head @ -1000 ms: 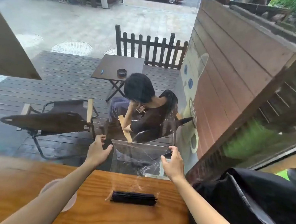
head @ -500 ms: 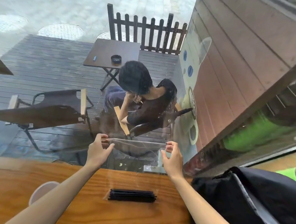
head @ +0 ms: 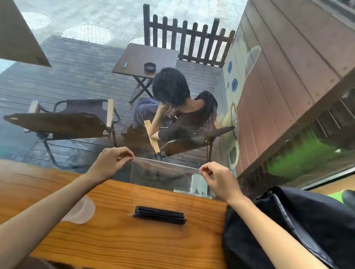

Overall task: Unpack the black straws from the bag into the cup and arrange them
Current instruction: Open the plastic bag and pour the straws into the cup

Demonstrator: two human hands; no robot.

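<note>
A clear plastic bag (head: 161, 175) hangs upright over the far edge of the wooden counter (head: 122, 246). My left hand (head: 109, 163) pinches its top left corner and my right hand (head: 217, 179) pinches its top right corner, stretching the top edge taut. A bundle of black straws (head: 159, 215) lies flat at the bag's bottom on the counter. A translucent plastic cup (head: 81, 211) rests on the counter to the left, partly hidden by my left forearm.
A black fabric bag (head: 291, 236) covers the counter's right side. Behind the counter is a window; outside, a person sits in a folding chair on a wooden deck with a small table.
Both hands have closed on the bag's top corners and pulled the top edge tight and straight. The straws stay at the bottom of the bag.
</note>
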